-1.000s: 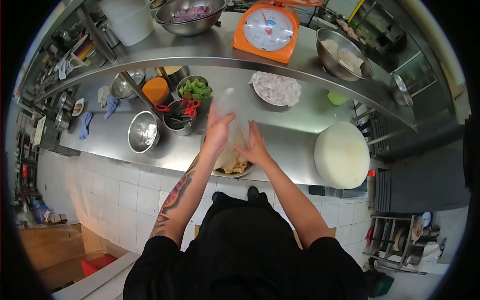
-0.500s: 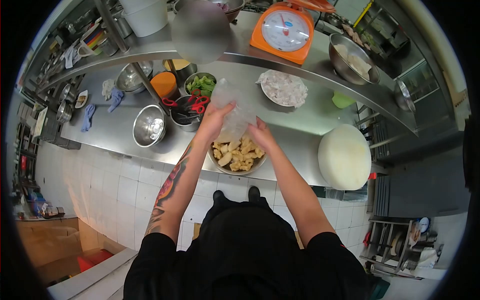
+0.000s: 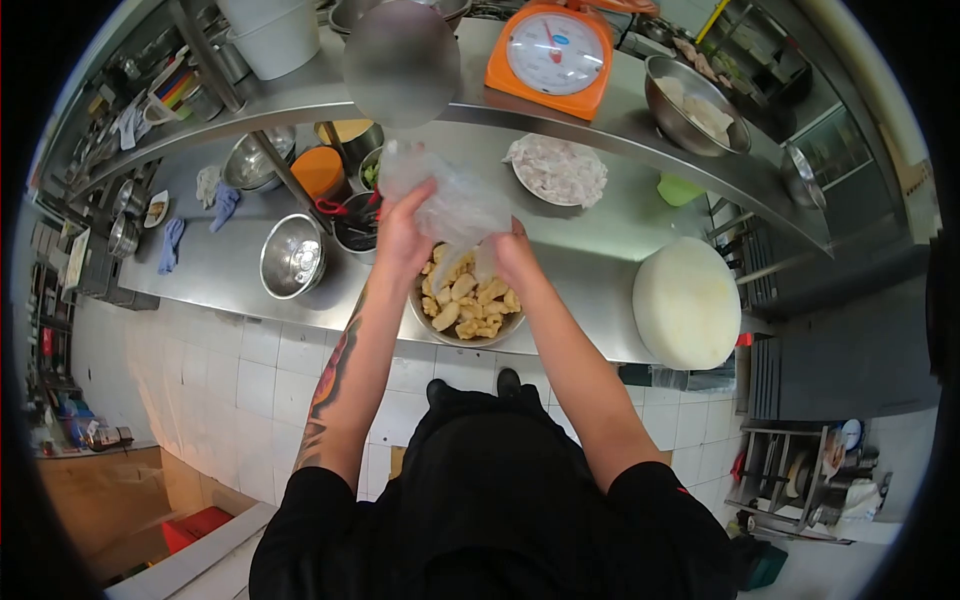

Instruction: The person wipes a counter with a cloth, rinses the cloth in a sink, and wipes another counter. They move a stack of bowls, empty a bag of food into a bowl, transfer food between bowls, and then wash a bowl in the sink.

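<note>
A clear plastic bag [image 3: 450, 200] is stretched between my two hands above a metal bowl [image 3: 418, 308]. My left hand [image 3: 405, 232] grips the bag's left side, fingers closed on the film. On its right lower side, my right hand [image 3: 513, 255] is closed on the plastic too. Pale yellow, battered-looking pieces of food [image 3: 465, 300] fill the bowl, which sits at the table's front edge. Part of the bag hangs down over the far side of these pieces. I cannot make out anything inside the bag.
Left of my hands stand an empty steel bowl [image 3: 293, 256] and a pot of red-handled scissors [image 3: 352, 222]. A plate of whitish shreds [image 3: 556, 170] lies behind. To the right is a thick round white board [image 3: 687, 303]. An orange scale [image 3: 550, 58] stands on the overhead shelf [image 3: 470, 112].
My left hand has shifted left and slightly down, spreading the bag wider. The bag now covers most of the bowl of greens. The whole view has shifted slightly.
</note>
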`<state>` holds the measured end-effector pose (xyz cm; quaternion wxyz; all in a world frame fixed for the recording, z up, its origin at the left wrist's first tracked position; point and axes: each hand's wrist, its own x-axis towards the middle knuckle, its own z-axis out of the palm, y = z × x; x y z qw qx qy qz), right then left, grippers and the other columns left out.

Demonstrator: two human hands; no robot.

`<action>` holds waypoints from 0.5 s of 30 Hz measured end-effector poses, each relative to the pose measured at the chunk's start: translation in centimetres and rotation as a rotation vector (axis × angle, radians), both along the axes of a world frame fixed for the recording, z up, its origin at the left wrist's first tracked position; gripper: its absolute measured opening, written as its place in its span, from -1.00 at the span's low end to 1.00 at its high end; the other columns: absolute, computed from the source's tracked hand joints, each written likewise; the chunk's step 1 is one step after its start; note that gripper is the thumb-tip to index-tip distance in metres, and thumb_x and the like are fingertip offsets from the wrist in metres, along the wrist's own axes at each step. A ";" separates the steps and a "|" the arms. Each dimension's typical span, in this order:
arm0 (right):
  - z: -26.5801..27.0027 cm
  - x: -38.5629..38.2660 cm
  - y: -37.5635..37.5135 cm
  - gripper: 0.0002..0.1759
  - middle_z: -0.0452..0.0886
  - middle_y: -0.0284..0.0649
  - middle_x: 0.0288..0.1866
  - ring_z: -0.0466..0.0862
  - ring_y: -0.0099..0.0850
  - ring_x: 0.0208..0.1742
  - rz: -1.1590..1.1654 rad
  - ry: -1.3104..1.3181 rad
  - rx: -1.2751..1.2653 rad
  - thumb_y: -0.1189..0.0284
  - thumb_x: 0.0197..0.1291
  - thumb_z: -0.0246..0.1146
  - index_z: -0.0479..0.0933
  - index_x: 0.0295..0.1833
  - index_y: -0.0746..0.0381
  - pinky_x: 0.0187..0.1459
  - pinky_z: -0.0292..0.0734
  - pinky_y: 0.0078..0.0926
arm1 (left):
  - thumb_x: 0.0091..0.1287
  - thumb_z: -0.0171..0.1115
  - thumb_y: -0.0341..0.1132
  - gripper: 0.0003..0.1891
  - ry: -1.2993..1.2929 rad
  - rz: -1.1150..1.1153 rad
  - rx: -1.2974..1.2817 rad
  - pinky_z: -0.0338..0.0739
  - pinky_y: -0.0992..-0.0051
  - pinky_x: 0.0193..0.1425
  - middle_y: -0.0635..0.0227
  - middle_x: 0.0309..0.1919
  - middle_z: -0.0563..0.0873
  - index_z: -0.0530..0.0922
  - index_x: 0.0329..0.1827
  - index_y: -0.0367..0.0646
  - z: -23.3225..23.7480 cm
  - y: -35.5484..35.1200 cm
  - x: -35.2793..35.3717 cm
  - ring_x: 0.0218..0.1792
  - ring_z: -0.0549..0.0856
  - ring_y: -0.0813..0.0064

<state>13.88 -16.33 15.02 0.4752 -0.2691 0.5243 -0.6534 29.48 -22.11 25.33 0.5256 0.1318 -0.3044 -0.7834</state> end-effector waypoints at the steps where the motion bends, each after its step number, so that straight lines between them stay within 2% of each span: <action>1: 0.5 -0.2 0.1 -0.48 0.61 -0.12 0.19 0.59 -0.31 0.19 -0.028 -0.126 -0.050 0.52 0.19 0.24 0.42 0.29 0.32 0.22 0.46 -0.36 | 0.24 0.22 -0.52 -0.56 -0.203 0.081 0.020 0.44 0.28 0.32 0.22 0.07 0.62 0.51 0.23 -0.16 -0.4 0.3 0.6 0.17 0.58 0.24; 2: 0.8 -0.4 0.3 -0.59 0.63 -0.12 0.15 0.61 -0.30 0.17 -0.056 -0.252 -0.100 0.49 0.27 0.17 0.49 0.23 0.30 0.22 0.48 -0.34 | 0.24 0.22 -0.52 -0.56 -0.204 0.072 0.019 0.44 0.28 0.32 0.22 0.07 0.62 0.51 0.23 -0.16 -2.6 -0.3 1.4 0.17 0.58 0.24; 3: 0.8 -0.5 0.6 -0.59 0.63 -0.12 0.15 0.61 -0.30 0.17 -0.062 -0.252 -0.102 0.49 0.27 0.17 0.49 0.23 0.30 0.22 0.48 -0.34 | 0.16 0.25 -0.52 -0.52 -0.493 0.181 -0.390 0.40 0.31 0.33 0.20 0.03 0.61 0.52 0.21 -0.18 -6.1 -1.2 2.1 0.18 0.56 0.21; 4: 0.7 -0.7 1.0 -0.65 0.66 -0.14 0.10 0.62 -0.30 0.16 -0.067 -0.417 -0.149 0.43 0.33 0.12 0.51 0.19 0.27 0.21 0.50 -0.29 | 0.08 0.27 -0.52 -0.49 -0.773 0.289 -0.807 0.36 0.33 0.35 0.17 -0.01 0.59 0.53 0.19 -0.19 -8.1 -1.3 2.2 0.19 0.53 0.19; 5: 0.6 -1.0 1.4 -0.68 0.68 -0.16 0.05 0.63 -0.29 0.14 -0.072 -0.581 -0.198 0.37 0.39 0.06 0.54 0.15 0.23 0.20 0.51 -0.25 | -0.01 0.31 -0.47 -0.43 -0.796 0.318 -1.000 0.32 0.34 0.36 0.13 0.02 0.53 0.54 0.19 -0.20 -7.3 0.8 1.8 0.21 0.49 0.14; 6: 0.8 -1.3 1.9 -0.68 0.68 -0.16 0.05 0.63 -0.29 0.14 -0.079 -0.581 -0.205 0.37 0.39 0.06 0.54 0.15 0.23 0.20 0.51 -0.25 | 0.03 0.32 -0.45 -0.44 -0.757 0.256 -0.969 0.28 0.32 0.40 0.08 0.14 0.46 0.53 0.21 -0.17 -7.7 3.2 0.7 0.28 0.43 0.13; 8: 1.1 -1.8 3.3 -0.67 0.68 -0.19 0.00 0.64 -0.26 0.11 -0.003 -0.861 -0.273 0.29 0.43 0.03 0.55 0.13 0.21 0.21 0.52 -0.21 | 0.09 0.35 -0.40 -0.42 -0.877 0.130 -0.908 0.25 0.28 0.42 0.05 0.19 0.42 0.47 0.26 -0.17 -6.1 8.5 -0.6 0.31 0.40 0.14; 9: 1.0 -2.1 3.9 -0.67 0.68 -0.19 0.00 0.64 -0.26 0.11 -0.009 -0.861 -0.283 0.29 0.43 0.03 0.55 0.13 0.21 0.21 0.52 -0.21 | 0.09 0.35 -0.40 -0.42 -0.875 0.123 -0.918 0.25 0.28 0.42 0.05 0.19 0.42 0.47 0.26 -0.17 -6.6 9.7 -1.4 0.31 0.40 0.14; 11: 0.8 -2.9 5.6 -0.57 0.62 -0.18 0.12 0.57 -0.24 0.22 -0.037 -0.861 -0.204 0.23 0.47 -0.04 0.43 0.28 0.24 0.28 0.46 -0.17 | 0.14 0.34 -0.39 -0.38 -0.961 0.280 -0.950 0.26 0.28 0.42 -0.01 0.23 0.41 0.40 0.31 -0.20 -9.2 11.3 -3.8 0.33 0.39 0.15; 12: 0.9 -3.5 6.9 -0.57 0.62 -0.18 0.12 0.57 -0.24 0.22 -0.049 -0.860 -0.218 0.23 0.47 -0.04 0.43 0.28 0.24 0.28 0.46 -0.17 | 0.14 0.34 -0.39 -0.38 -0.953 0.270 -0.965 0.26 0.28 0.42 -0.01 0.23 0.41 0.40 0.31 -0.20 -10.9 11.5 -4.7 0.33 0.39 0.15; 14: 2.1 -5.1 10.7 -0.48 0.49 -0.17 0.29 0.49 -0.24 0.31 -0.151 -0.650 -0.157 0.31 0.45 0.04 0.25 0.47 0.13 0.33 0.41 -0.19 | 0.17 0.29 -0.46 -0.42 -0.829 0.185 -0.793 0.41 0.32 0.30 0.07 0.21 0.49 0.37 0.31 -0.24 -14.0 11.7 -6.8 0.24 0.52 0.23; 15: 3.2 -6.8 13.5 -0.22 0.26 -0.17 0.49 0.41 -0.25 0.41 -0.045 -0.460 -0.229 0.44 0.34 0.18 0.02 0.60 -0.01 0.39 0.34 -0.17 | 0.23 0.16 -0.53 -0.47 -0.753 -0.067 -0.421 0.54 0.39 0.15 0.17 0.20 0.57 0.39 0.33 -0.23 -12.3 13.2 -8.3 0.11 0.63 0.32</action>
